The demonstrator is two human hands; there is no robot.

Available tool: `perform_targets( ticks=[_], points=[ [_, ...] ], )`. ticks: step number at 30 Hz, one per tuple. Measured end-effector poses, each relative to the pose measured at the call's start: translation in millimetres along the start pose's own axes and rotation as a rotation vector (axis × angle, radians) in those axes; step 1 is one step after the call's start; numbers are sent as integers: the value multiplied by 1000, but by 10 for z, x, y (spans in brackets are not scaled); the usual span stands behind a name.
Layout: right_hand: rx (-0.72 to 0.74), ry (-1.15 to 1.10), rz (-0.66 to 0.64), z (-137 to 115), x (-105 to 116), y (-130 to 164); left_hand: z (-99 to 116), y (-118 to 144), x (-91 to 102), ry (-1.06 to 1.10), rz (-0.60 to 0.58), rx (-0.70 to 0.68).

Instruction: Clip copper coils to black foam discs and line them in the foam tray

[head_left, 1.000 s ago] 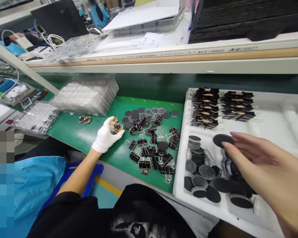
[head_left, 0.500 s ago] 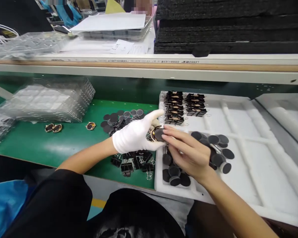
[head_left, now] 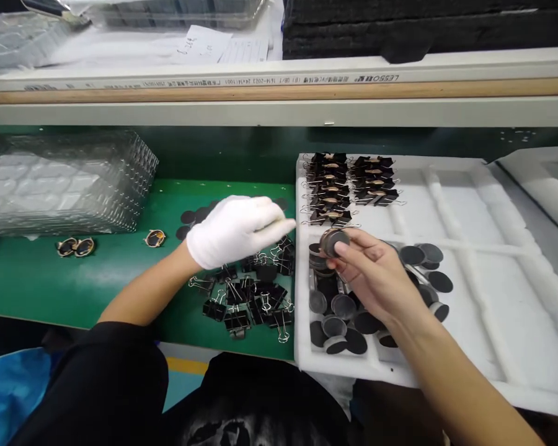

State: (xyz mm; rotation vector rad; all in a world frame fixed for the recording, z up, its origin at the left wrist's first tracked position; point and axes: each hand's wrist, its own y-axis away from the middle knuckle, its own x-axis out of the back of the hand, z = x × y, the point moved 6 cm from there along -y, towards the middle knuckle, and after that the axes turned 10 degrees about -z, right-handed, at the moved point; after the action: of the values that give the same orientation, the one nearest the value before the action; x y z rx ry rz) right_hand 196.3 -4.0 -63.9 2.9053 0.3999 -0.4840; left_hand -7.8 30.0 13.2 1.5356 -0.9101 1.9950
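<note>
My left hand (head_left: 242,230), in a white glove, hovers over the green table with fingers stretched out and nothing visible in them. Just below it lies a heap of black binder clips (head_left: 237,319) with wire handles. Between the thumb and fingers of my bare right hand (head_left: 376,272) is a round piece with a black disc (head_left: 338,242) on its face and a brownish rim. That hand is above the white foam tray (head_left: 474,248), where loose black discs (head_left: 333,325) lie in the near compartments.
Clipped pieces (head_left: 329,189) stand in two rows in the tray's far left compartment. Gold-rimmed round pieces (head_left: 154,238) lie on the green table (head_left: 134,279). Stacked clear plastic trays (head_left: 69,186) stand at left. A shelf edge (head_left: 260,114) crosses behind.
My left hand has let go of the round piece and moved left. My right hand now holds it alone, with the disc against it. The view has tilted down.
</note>
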Motion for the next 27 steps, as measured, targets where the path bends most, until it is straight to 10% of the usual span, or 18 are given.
perform_targets(
  ticks=[9,21,27],
  points=[
    [-9,43,63,3,80,28,106,-23,-671,-313,-339,110],
    [115,275,-222,-54,-161,143,289,25,-164,462,29,-33],
    [261,407,-239,-166,-215,202,231,6,-282,531,-105,4]
  ],
)
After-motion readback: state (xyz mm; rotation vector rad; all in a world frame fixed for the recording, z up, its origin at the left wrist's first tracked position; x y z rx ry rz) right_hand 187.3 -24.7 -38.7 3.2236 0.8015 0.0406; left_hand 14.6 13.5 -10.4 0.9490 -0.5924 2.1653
